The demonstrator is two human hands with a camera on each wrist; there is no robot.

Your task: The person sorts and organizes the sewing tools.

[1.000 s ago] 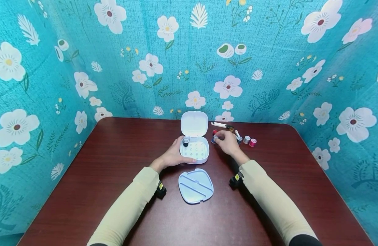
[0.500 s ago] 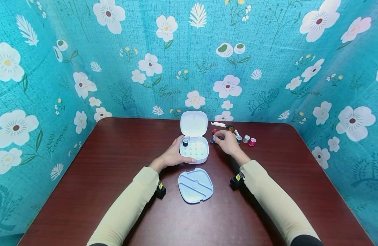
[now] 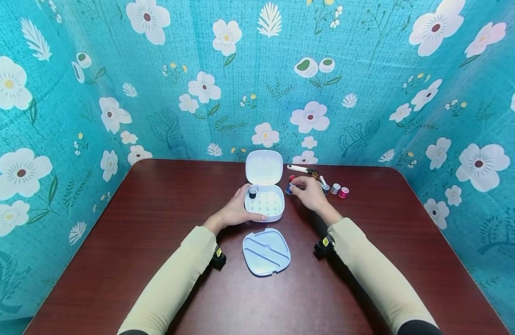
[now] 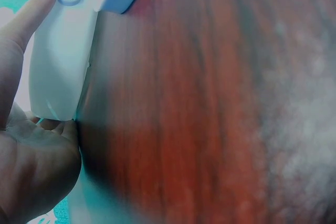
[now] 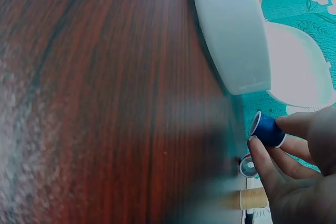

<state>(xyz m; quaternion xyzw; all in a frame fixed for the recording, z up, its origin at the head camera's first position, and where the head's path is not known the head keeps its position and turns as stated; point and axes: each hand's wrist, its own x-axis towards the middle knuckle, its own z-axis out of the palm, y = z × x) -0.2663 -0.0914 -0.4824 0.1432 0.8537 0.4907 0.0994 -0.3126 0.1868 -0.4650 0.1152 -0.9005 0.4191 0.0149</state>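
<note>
A small white box (image 3: 265, 206) stands open on the brown table, its lid (image 3: 264, 167) raised at the back and a black spool (image 3: 252, 192) in its far left corner. My left hand (image 3: 236, 210) grips the box's left and near side (image 4: 63, 61). My right hand (image 3: 309, 191) pinches a blue thread spool (image 5: 268, 129) between thumb and fingers, just right of the box (image 5: 231, 30) and lifted off the table. A red spool (image 3: 292, 178) lies just behind the hand.
An inner tray insert (image 3: 266, 251) lies on the table near me. Right of my hand sit a grey spool (image 3: 335, 188), a pink spool (image 3: 344, 192), a tan spool (image 5: 253, 198) and a white-handled tool (image 3: 300, 169). Floral cloth walls surround the table (image 3: 157, 223).
My right hand has closed on the blue spool and lifted it a little. The left hand and box have stayed put.
</note>
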